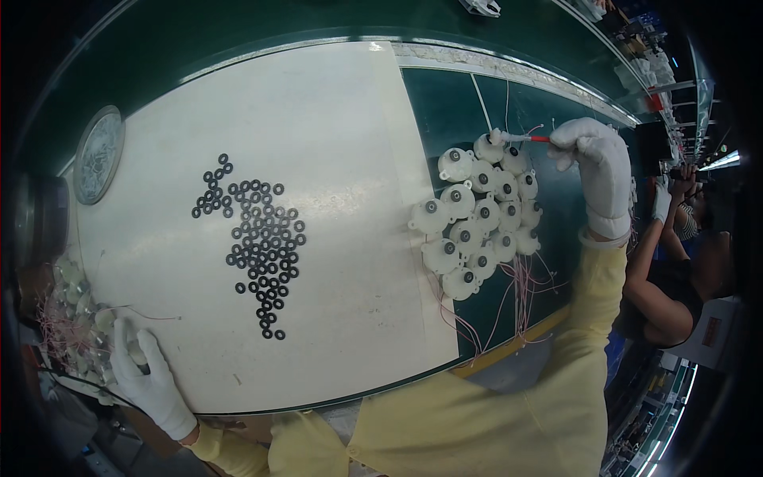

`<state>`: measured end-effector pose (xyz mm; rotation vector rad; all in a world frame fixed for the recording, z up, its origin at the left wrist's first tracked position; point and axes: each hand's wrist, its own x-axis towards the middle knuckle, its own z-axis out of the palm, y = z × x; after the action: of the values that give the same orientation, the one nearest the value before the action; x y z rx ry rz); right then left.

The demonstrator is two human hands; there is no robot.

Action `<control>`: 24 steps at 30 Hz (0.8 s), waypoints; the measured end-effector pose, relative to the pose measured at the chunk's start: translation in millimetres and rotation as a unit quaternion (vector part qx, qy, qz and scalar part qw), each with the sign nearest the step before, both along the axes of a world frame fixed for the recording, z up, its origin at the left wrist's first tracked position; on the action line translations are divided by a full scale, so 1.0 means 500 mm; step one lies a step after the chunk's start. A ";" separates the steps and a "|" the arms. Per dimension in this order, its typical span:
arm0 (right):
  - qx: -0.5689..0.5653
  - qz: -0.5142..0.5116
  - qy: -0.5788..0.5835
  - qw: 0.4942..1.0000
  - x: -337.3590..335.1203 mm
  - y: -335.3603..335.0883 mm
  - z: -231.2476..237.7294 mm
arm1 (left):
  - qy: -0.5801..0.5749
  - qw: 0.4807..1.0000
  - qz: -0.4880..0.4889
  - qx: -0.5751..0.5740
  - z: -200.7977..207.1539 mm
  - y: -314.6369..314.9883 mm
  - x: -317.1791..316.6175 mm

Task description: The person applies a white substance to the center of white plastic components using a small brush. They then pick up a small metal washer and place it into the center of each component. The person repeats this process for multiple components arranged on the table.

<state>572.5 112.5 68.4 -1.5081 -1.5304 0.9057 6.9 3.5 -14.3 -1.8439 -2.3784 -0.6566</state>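
My left hand (151, 385), in a white glove, is at the near left edge of the table. Its thumb and fingers are apart beside a heap of white round parts with pink wires (75, 318); a pale part shows between them. My right hand (592, 163), also gloved, is closed round a thin red-handled brush (538, 139). The brush's whitish tip meets the farthest of several white round motor-like housings (486, 149). These housings stand grouped on the right, most with a black ring at the centre, and pink wires trail from them.
Many black rings (266, 238) lie scattered on the white sheet (350, 143). A round dish (100, 155) stands at the far left, near a dark round container (44, 219). At the right, another person (675, 270) works at a neighbouring place.
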 end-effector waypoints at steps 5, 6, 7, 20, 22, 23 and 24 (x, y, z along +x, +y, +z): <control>-0.005 -0.004 -0.004 1.000 -0.010 -0.007 -0.001 | -0.014 1.000 0.007 -0.011 0.001 0.002 0.001; -0.005 -0.006 -0.004 1.000 -0.011 -0.009 -0.001 | -0.013 1.000 0.009 -0.013 0.001 0.000 0.000; -0.005 -0.009 -0.005 1.000 -0.012 -0.011 -0.001 | -0.010 1.000 0.007 -0.008 0.000 -0.001 0.000; 0.024 0.031 0.049 0.998 -0.017 -0.020 -0.003 | -0.008 1.000 -0.009 0.006 -0.003 0.005 0.002; 0.015 0.051 0.079 0.995 -0.043 -0.015 -0.008 | 0.003 1.000 -0.011 0.009 0.002 0.002 0.001; 0.001 0.057 0.087 0.995 -0.055 -0.013 -0.009 | 0.006 1.000 -0.010 0.009 0.006 0.001 0.004; -0.011 0.060 0.091 0.994 -0.065 -0.014 -0.010 | 0.007 1.000 -0.012 0.011 0.004 0.003 0.004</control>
<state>539.8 105.3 63.5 -1.3206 -1.4928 1.1027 8.9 4.9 -12.5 -1.8661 -2.3342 -0.6677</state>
